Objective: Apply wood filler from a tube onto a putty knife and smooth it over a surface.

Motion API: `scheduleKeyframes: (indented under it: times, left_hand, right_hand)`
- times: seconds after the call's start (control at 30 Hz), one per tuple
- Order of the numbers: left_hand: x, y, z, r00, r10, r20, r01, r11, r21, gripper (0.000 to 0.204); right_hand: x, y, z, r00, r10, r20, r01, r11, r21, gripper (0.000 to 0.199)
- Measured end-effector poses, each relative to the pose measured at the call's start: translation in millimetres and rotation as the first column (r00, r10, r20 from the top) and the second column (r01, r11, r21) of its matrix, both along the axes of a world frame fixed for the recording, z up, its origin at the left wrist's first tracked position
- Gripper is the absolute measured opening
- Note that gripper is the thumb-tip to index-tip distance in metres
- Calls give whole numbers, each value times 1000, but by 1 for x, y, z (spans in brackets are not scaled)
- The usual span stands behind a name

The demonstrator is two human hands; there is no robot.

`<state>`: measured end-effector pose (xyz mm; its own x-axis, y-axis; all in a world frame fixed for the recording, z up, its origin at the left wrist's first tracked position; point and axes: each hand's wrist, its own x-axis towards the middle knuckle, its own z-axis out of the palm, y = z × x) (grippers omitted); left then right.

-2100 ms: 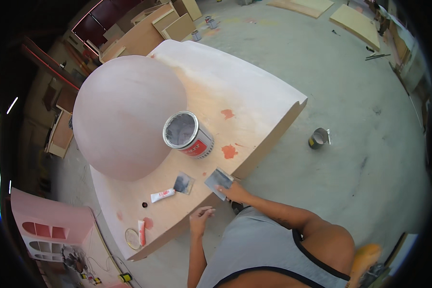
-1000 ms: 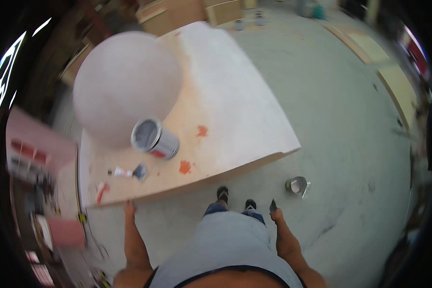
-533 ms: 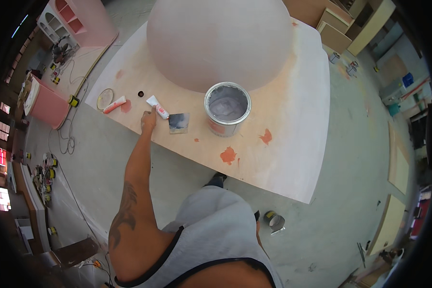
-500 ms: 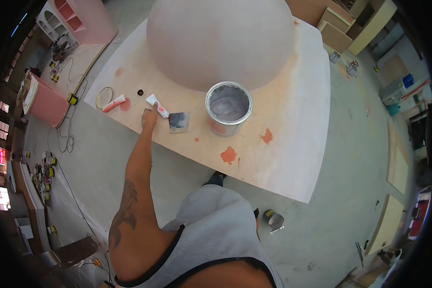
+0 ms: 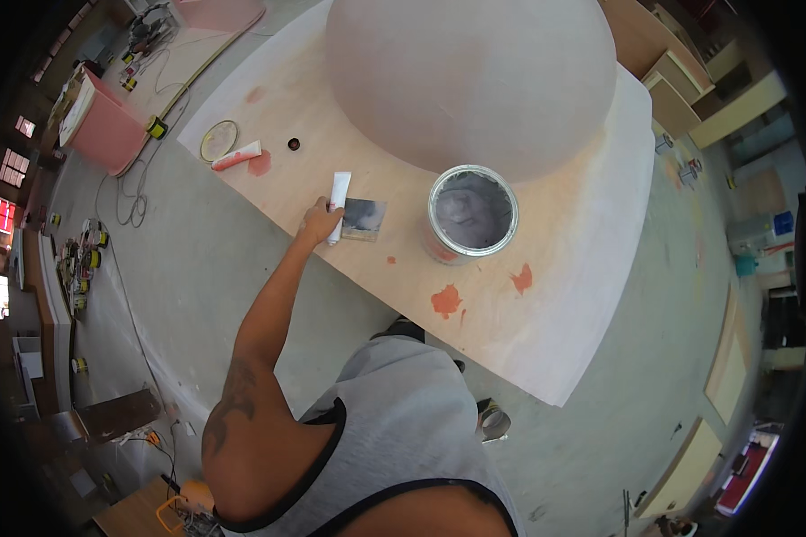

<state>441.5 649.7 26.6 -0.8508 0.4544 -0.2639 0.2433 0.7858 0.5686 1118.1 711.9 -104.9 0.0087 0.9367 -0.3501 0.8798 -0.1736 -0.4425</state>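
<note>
My left hand (image 5: 316, 220) is closed around a white squeeze tube (image 5: 339, 195) near the front edge of the pale wooden board (image 5: 349, 268). Beside the tube lies a flat, roughly square scraper-like sheet (image 5: 364, 216), dark on its upper part and smeared with pale filler. An open metal can (image 5: 471, 211) of grey-mauve paste stands to the right. Farther left are a red-smeared tube (image 5: 236, 156), a round lid (image 5: 219, 140) and a small dark cap (image 5: 294, 144). My right hand is out of sight.
A large smooth pale dome (image 5: 475, 80) rises from the board behind the can. Orange-red patches (image 5: 446, 301) mark the surface. A small open tin (image 5: 493, 421) sits on the floor by my right side. Cables, a pink cabinet piece (image 5: 107, 125) and wood panels (image 5: 681, 470) are around.
My left hand has gripped the white tube, which was slanted on the board and now points away from me. My view has shifted, so the board appears farther right.
</note>
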Motion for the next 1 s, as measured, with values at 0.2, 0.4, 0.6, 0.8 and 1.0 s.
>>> scheduleKeyframes:
  times: [0.2, 0.4, 0.6, 0.8, 1.0]
  left_hand:
    - [38, 4, 8, 999, 19, 43, -17, 999, -34, 67]
    - [60, 32, 4, 998, -3, -68, -8, 988, -156, 79]
    - [40, 23, -20, 990, 135, -45, -141, 970, -196, 90]
    - [17, 28, -28, 986, 108, -124, -122, 986, -114, 67]
    - [43, 22, -14, 918, 124, 376, -215, 954, 209, 22]
  right_hand:
    - [3, 8, -2, 997, -48, -54, 42, 993, -111, 37]
    - [27, 15, -30, 977, -185, -109, 162, 968, -191, 39]
    - [2, 6, -28, 780, -505, -370, 389, 854, -345, 34]
    - [51, -62, -116, 940, -298, -163, 290, 954, -72, 43]
    - [67, -115, -114, 767, -640, -51, 615, 755, -226, 43]
